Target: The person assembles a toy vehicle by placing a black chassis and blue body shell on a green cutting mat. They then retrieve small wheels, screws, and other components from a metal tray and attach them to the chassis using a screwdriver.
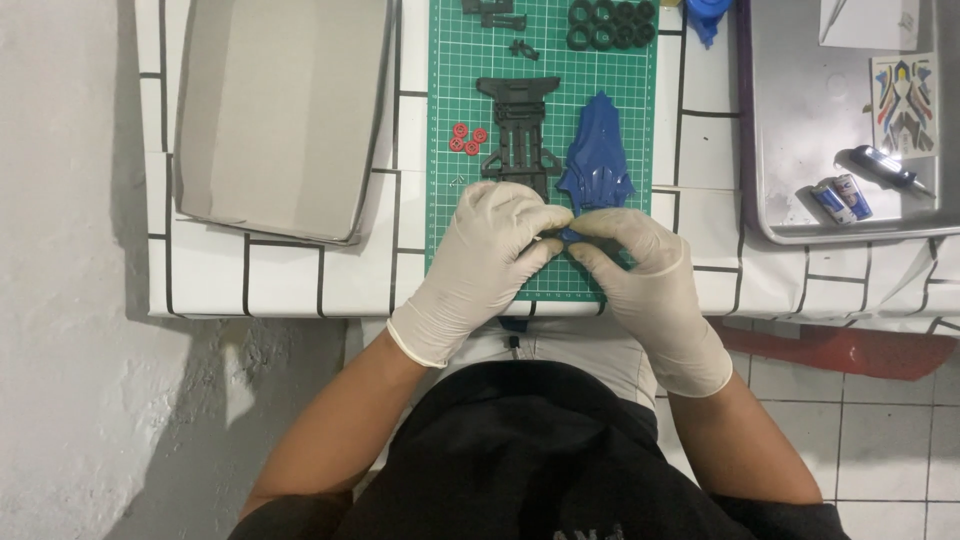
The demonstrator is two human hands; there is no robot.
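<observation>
Both my hands wear white gloves and meet over the near edge of the green cutting mat (445, 90). My left hand (480, 255) and my right hand (640, 275) pinch together a small blue part (567, 236), mostly hidden by the fingers. Just beyond my fingertips lies a blue toy car body shell (597, 155). Beside it on the left sits a black toy car chassis (520, 135). Several small red rings (466, 139) rest left of the chassis.
A grey cardboard box lid (275, 110) lies at the left. Several black tyres (610, 24) and small black parts (500, 18) sit at the mat's far end. A metal tray (800, 120) on the right holds a sticker sheet (905, 105), a screwdriver (885, 165) and two batteries (840, 197).
</observation>
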